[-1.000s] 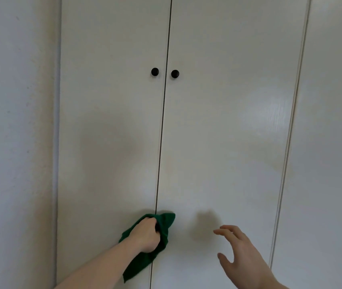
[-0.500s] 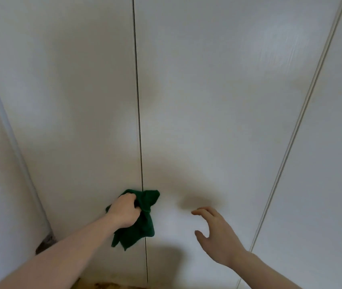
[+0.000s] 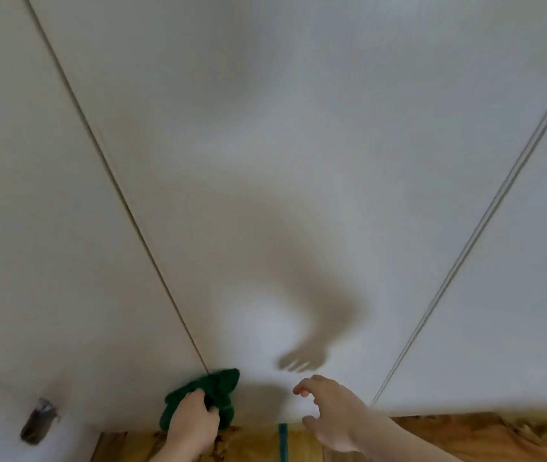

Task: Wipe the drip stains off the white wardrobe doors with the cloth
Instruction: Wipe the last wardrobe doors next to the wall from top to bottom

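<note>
My left hand grips a bunched green cloth and holds it against the bottom of the white wardrobe doors, right where the seam between the left door and the middle door ends. My right hand hovers a little in front of the middle door near its lower edge, fingers loosely curled and holding nothing. Its shadow falls on the door above it. No drip stains show clearly in this blurred frame.
A wooden floor runs under the doors, with a thin teal strip on it. A second seam divides the middle door from another white panel on the right. A small dark gap sits low on the left.
The view has tilted down to the doors' bottom edge and the floor. My left hand has wiped the cloth down the seam to the bottom. My right hand followed downward.
</note>
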